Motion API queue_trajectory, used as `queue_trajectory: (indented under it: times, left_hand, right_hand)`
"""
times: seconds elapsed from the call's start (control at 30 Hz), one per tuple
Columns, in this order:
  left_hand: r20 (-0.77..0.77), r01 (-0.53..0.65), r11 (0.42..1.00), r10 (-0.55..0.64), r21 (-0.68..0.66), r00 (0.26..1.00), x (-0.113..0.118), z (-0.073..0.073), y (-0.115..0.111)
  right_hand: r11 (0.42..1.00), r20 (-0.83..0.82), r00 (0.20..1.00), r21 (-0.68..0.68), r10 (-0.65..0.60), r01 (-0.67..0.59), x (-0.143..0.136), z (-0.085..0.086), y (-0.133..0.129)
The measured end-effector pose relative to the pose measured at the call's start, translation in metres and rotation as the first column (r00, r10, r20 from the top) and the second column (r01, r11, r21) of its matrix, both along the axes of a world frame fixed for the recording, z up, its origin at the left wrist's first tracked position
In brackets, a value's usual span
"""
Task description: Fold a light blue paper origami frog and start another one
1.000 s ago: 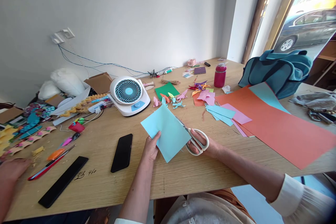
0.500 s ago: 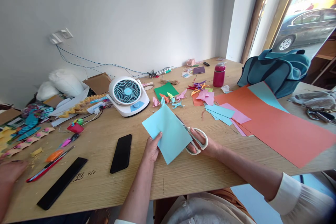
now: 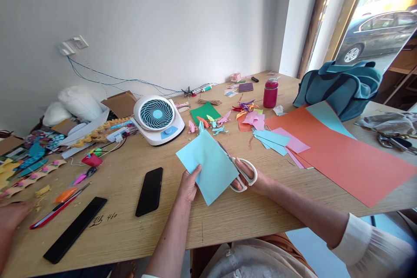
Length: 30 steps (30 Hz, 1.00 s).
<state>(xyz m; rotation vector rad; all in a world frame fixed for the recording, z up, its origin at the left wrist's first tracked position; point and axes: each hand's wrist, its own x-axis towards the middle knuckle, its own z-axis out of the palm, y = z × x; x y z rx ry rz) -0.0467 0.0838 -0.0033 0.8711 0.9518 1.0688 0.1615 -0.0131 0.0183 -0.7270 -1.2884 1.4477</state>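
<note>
My left hand [image 3: 189,183] pinches a light-blue sheet of paper [image 3: 208,167] near its lower left, thumb on top and fingers hidden beneath. The sheet is tilted above the table. With fingers through the handles, my right hand [image 3: 250,178] grips white-handled scissors [image 3: 252,171]. Their blades lie along the sheet's right edge, partly behind the paper; I cannot tell whether they are touching it. Past the sheet's top corner lie small folded paper pieces [image 3: 213,124] and a green paper square [image 3: 205,113].
A white fan [image 3: 159,117] stands behind a black phone [image 3: 149,191]. Light-blue strips [image 3: 272,140] and a large orange sheet [image 3: 342,158] lie to the right, with a red bottle [image 3: 270,93] and a blue bag [image 3: 335,89] behind. Another person's hand [image 3: 13,215] rests far left near a red-handled knife [image 3: 55,213].
The whole view has shifted very slightly. Paper, scissors and both my hands stay almost exactly where they were.
</note>
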Motion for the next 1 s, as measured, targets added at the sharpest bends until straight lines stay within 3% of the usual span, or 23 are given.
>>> queue_trajectory:
  times: [0.7, 1.0]
  left_hand:
    - [0.003, 0.008, 1.000, -0.008, 0.006, 1.000, 0.0047, 0.0062, -0.0051]
    - [-0.011, 0.040, 0.999, -0.040, 0.031, 0.999, 0.0043, 0.0047, -0.0055]
  right_hand:
    - [0.998, -0.003, 0.999, 0.037, -0.046, 0.046, 0.0010, 0.0024, -0.0018]
    - [0.995, -0.097, 0.995, -0.097, -0.026, 0.016, 0.0003, -0.0027, 0.0018]
